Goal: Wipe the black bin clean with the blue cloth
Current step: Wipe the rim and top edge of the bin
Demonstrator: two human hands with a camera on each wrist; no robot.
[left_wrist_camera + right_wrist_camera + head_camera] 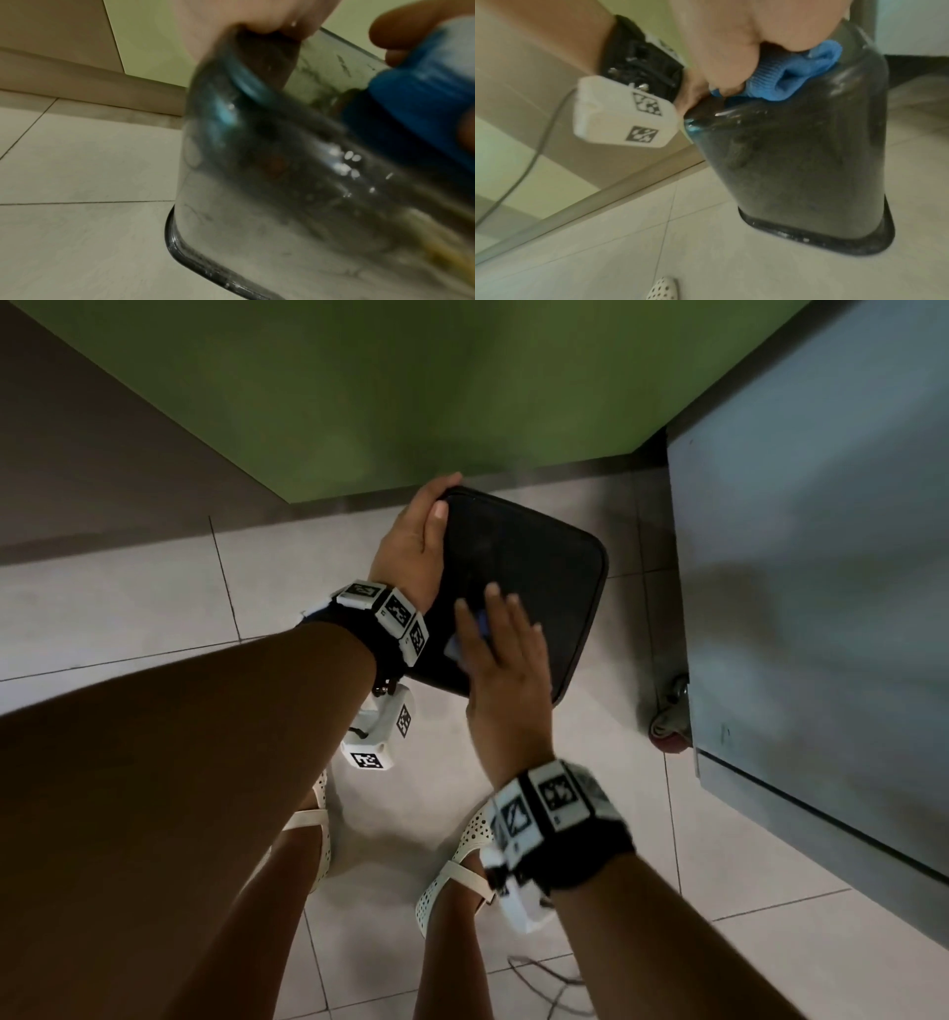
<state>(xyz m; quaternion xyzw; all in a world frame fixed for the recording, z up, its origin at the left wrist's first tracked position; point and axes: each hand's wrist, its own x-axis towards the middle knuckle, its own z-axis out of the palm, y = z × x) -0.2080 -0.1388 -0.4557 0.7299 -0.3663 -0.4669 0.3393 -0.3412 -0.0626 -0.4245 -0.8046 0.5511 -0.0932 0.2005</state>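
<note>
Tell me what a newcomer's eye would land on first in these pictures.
The black bin, upside down on the tiled floor near the green wall. The left hand grips its far corner, while the right hand presses the blue cloth flat on the upturned base. A grey wheeled cabinet stands to the right.

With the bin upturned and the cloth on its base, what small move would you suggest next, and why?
Probably slide the right hand and the blue cloth across the base towards the far corner. The cloth sits at the near edge of the upturned black bin, while the left hand grips the corner, steadying it.
</note>
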